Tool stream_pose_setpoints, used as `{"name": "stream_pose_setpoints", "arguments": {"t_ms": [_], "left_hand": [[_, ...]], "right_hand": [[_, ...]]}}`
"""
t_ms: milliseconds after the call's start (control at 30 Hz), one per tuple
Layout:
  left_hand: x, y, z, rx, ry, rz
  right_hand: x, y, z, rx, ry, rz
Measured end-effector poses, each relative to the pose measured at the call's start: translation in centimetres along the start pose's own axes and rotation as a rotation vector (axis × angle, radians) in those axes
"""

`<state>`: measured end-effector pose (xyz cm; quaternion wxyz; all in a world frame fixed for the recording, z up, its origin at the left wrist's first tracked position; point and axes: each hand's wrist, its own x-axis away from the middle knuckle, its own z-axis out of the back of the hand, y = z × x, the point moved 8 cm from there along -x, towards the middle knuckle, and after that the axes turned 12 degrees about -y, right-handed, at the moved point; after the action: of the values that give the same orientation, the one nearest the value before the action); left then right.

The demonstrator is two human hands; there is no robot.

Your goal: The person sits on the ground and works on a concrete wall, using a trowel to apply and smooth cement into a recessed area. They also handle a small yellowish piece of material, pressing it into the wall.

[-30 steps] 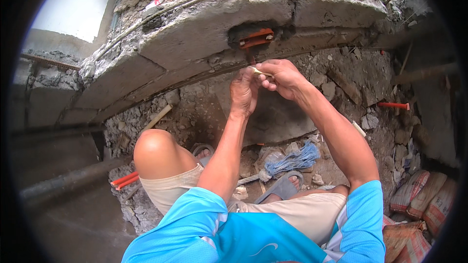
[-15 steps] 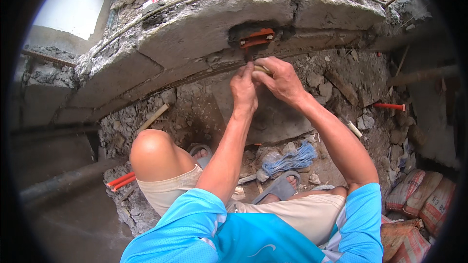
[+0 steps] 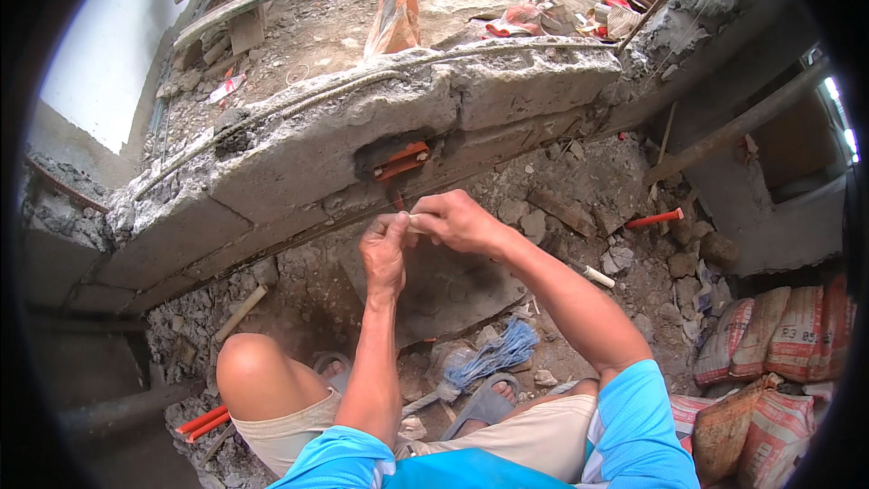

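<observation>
at the far left, two short orange pipe offcuts (image 3: 204,419) lie side by side on the rubble beside the person's bare knee (image 3: 258,376), out of the way of the work. the person squats low, so both arms reach up and forward toward the broken concrete beam (image 3: 299,158).

the left hand (image 3: 385,252) is curled nearly closed, thumb and fingertips pinched on one end of a small pale piece (image 3: 415,222), perhaps tape or a thin fitting; it is too small to tell. the right hand (image 3: 462,220) is likewise closed, pinching the other end, so the piece is held between the two hands just below the hole in the beam. it seems to be held there because the two orange pipe ends (image 3: 401,161) sit in that hole, directly above.

lower down, one blue bundle of strands (image 3: 493,358) lies on the ground by one grey sandal (image 3: 484,403). further right, one orange pipe stub (image 3: 654,217) sticks out of the rubble, and about four filled sacks (image 3: 769,344) are stacked against the right edge.
</observation>
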<state>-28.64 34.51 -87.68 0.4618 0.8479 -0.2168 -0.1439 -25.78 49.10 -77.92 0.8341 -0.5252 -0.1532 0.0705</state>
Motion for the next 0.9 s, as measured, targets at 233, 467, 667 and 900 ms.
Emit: {"name": "stream_pose_setpoints", "arguments": {"t_ms": [233,467,667,900], "left_hand": [[-0.2,1.4,-4.1,0.036,-0.318,-0.023],[0.0,2.6,-5.0,-0.051,-0.37,0.014],[0.5,4.7,-7.1,-0.036,-0.355,-0.113],[0.0,4.1,-5.0,-0.098,-0.209,-0.23]], "right_hand": [[3.1,3.7,-1.1,-0.87,-0.25,-0.239],[3.2,4.5,-0.8,-0.973,-0.252,-0.249],[3.7,3.6,-0.4,-1.046,-0.295,-0.24],[3.3,3.1,-1.4,-1.053,-0.206,-0.301]]}}
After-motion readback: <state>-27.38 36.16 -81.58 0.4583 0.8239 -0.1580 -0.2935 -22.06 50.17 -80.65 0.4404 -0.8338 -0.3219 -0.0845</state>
